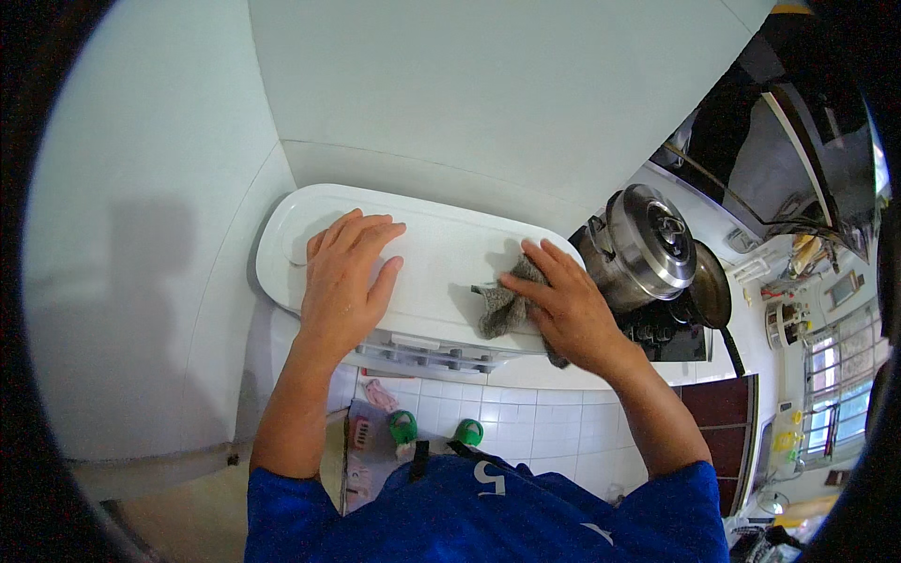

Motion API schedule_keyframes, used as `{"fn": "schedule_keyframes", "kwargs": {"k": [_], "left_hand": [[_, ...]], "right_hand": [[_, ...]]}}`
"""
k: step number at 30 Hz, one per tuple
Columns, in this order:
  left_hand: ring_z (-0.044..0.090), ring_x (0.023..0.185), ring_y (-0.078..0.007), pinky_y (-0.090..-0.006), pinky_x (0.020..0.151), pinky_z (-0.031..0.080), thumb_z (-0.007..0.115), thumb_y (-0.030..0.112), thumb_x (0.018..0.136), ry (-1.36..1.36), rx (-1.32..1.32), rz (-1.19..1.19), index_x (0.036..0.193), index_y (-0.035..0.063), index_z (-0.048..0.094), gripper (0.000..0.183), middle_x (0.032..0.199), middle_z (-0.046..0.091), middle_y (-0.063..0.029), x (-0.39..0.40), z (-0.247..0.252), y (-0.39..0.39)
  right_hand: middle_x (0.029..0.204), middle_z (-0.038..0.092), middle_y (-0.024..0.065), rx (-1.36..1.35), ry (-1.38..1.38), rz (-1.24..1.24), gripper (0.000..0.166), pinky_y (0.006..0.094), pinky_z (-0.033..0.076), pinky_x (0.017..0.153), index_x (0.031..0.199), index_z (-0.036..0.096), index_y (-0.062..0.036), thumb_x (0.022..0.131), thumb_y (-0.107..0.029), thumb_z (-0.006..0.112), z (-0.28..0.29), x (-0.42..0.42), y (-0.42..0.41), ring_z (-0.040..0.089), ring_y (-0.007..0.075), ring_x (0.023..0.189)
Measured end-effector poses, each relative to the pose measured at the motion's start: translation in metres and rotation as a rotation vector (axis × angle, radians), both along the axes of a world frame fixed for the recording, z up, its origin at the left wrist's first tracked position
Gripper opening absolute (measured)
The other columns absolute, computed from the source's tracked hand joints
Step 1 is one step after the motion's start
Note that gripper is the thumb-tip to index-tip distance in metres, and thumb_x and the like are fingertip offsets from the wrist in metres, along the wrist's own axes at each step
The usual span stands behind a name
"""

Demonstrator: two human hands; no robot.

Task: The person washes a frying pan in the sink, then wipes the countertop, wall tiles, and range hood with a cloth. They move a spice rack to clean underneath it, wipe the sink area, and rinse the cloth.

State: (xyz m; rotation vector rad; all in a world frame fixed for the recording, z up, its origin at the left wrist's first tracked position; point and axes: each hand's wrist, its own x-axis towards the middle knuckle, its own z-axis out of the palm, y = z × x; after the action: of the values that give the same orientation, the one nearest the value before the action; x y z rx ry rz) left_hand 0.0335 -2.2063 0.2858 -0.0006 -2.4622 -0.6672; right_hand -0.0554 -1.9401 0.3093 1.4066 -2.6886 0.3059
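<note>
Before me is a white plastic cabinet top (436, 260), long with rounded corners, set against the wall. A clear front (429, 355) shows below its near edge, with a row of dark things behind it. My right hand (574, 310) presses a crumpled grey cloth (503, 302) onto the right end of the top, and part of the cloth hangs over the near edge. My left hand (348, 281) is at the left end of the top with fingers apart and nothing in it. Whether its palm touches the surface is hidden.
Close on the right, a lidded steel pot (644, 246) stands on a black gas stove (662, 334). Past it sits a frying pan (707, 285), its handle pointing towards me. A range hood (788, 127) hangs above. White walls (450, 84) bound the back and left.
</note>
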Motion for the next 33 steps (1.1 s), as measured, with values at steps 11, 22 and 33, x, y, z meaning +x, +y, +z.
{"fn": "schedule_keyframes", "kwargs": {"k": [11, 22, 33], "left_hand": [[0.047, 0.123, -0.0316, -0.0433, 0.104, 0.03, 0.051, 0.012, 0.092, 0.085, 0.129, 0.033, 0.123, 0.0083, 0.057, 0.033, 0.125, 0.058, -0.0111, 0.005, -0.001, -0.009], [0.047, 0.123, -0.0345, -0.0437, 0.104, 0.032, 0.052, 0.014, 0.091, 0.084, 0.148, 0.034, 0.124, 0.0087, 0.057, 0.033, 0.125, 0.058, -0.0134, 0.004, -0.004, -0.012], [0.053, 0.111, -0.0322, -0.0446, 0.098, 0.035, 0.053, 0.01, 0.088, 0.155, 0.145, -0.002, 0.121, 0.0063, 0.057, 0.033, 0.117, 0.059, -0.0136, -0.006, -0.005, -0.011]], "right_hand": [[0.139, 0.044, 0.0168, -0.073, -0.073, 0.21, 0.04, 0.0448, 0.034, 0.109, 0.122, 0.062, -0.0141, 0.082, -0.014, 0.065, 0.002, 0.019, -0.036, 0.039, 0.0345, 0.131], [0.138, 0.045, 0.0161, -0.096, -0.045, 0.246, 0.041, 0.0436, 0.031, 0.11, 0.123, 0.062, -0.0122, 0.082, -0.016, 0.064, -0.006, 0.005, -0.052, 0.038, 0.0361, 0.131], [0.144, 0.039, 0.0155, -0.211, 0.055, 0.148, 0.044, 0.0458, 0.025, 0.112, 0.129, 0.056, -0.0114, 0.088, -0.028, 0.057, -0.027, -0.002, -0.122, 0.032, 0.0342, 0.136]]}}
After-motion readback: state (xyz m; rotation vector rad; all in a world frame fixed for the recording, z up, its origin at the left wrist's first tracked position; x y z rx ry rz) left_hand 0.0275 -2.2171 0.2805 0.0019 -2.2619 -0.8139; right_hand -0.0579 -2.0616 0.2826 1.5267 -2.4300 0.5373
